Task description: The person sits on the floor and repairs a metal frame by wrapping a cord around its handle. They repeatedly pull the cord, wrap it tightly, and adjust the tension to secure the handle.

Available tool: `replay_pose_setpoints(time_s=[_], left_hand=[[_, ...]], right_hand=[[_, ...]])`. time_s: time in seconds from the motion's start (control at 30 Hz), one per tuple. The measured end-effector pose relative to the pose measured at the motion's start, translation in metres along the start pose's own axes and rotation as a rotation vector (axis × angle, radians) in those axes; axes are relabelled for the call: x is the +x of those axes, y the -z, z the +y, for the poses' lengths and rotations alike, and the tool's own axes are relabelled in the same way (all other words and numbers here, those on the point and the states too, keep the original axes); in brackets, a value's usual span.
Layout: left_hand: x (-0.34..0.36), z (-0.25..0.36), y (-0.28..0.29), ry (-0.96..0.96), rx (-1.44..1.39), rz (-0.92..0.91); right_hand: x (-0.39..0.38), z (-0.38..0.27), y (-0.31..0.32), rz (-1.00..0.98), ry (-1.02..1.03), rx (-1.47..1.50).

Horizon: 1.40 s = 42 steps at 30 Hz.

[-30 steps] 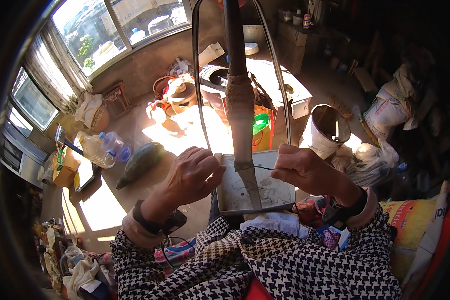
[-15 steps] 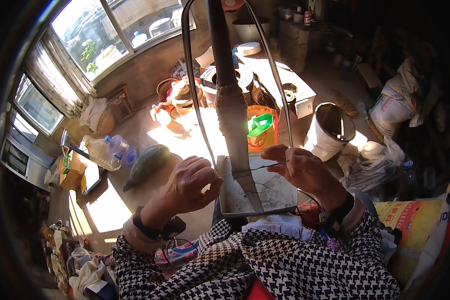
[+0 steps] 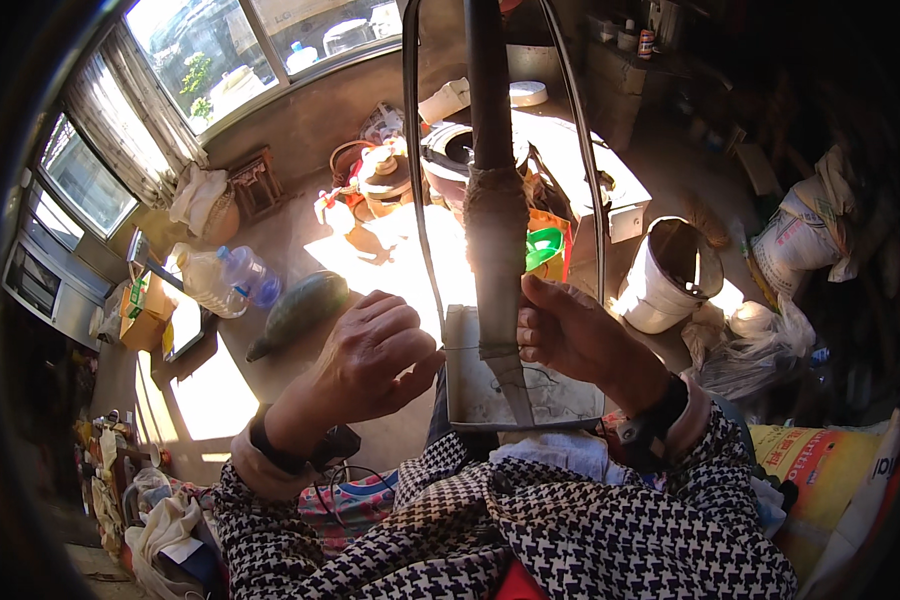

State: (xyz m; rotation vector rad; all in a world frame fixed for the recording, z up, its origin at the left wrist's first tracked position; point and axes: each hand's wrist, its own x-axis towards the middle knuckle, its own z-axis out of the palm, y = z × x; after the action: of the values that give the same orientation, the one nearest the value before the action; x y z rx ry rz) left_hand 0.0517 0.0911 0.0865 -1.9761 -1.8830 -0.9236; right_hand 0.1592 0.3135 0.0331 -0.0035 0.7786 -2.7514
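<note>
Left hand (image 3: 368, 362), right hand (image 3: 592, 345) curled beside pale tray (image 3: 473, 392); cannot tell if holding. Tray seems stiff, light; grasp rim.

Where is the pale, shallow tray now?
In the head view, the tray is just below centre, mostly between the left hand and the right hand, with a white cloth at its lower edge.
</note>
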Motion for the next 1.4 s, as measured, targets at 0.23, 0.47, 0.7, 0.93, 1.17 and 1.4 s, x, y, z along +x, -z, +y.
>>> replay_pose_setpoints(time_s=[0.23,0.47,0.7,0.93,1.17,1.4], left_hand=[[0.005,-0.01,0.029,0.019,0.15,-0.043],[0.032,-0.028,0.021,-0.17,0.259,0.044],[0.024,-0.031,0.017,-0.092,0.235,0.105],[-0.008,-0.021,0.034,0.074,0.241,0.099],[-0.022,-0.017,0.04,0.069,0.282,0.113],[-0.023,0.0,0.048,0.07,0.325,0.128]], right_hand=[[0.012,-0.006,-0.01,-0.02,-0.141,-0.248],[0.027,-0.008,-0.023,-0.105,-0.286,-0.376],[0.022,-0.01,-0.031,-0.169,-0.248,-0.405],[0.02,-0.006,-0.018,-0.229,-0.167,-0.504],[0.02,-0.013,-0.02,-0.256,-0.147,-0.547],[0.017,-0.012,-0.024,-0.211,-0.15,-0.562]])
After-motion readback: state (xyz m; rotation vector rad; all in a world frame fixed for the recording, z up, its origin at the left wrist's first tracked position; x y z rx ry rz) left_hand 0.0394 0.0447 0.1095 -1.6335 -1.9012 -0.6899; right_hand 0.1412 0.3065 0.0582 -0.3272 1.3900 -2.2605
